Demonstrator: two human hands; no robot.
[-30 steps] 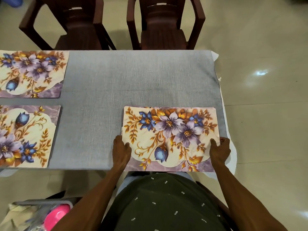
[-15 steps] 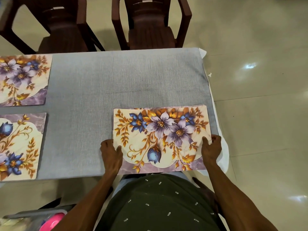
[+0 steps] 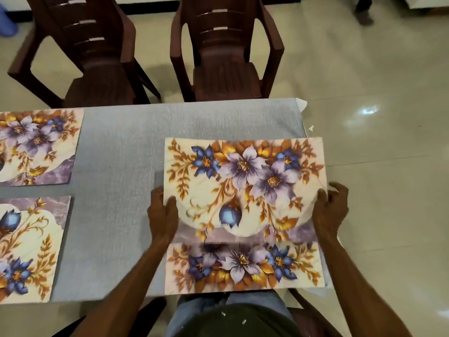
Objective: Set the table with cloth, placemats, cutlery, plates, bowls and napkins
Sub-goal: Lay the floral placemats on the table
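Placemat (image 3: 245, 188) lifted, long axis running 9 to 3, my left hand (image 3: 162, 215) and right hand (image 3: 330, 210) pinching its short edges. Second placemat (image 3: 244, 267) lies beneath at 6 on the grey-clothed worktop (image 3: 194, 120); bare spot at 12.

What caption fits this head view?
Both hands lift one placemat off another on the grey cloth.

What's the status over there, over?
Left hand and right hand grip top placemat, lifted off another placemat at near table edge. Two placemats laid on left. Nothing in the way.
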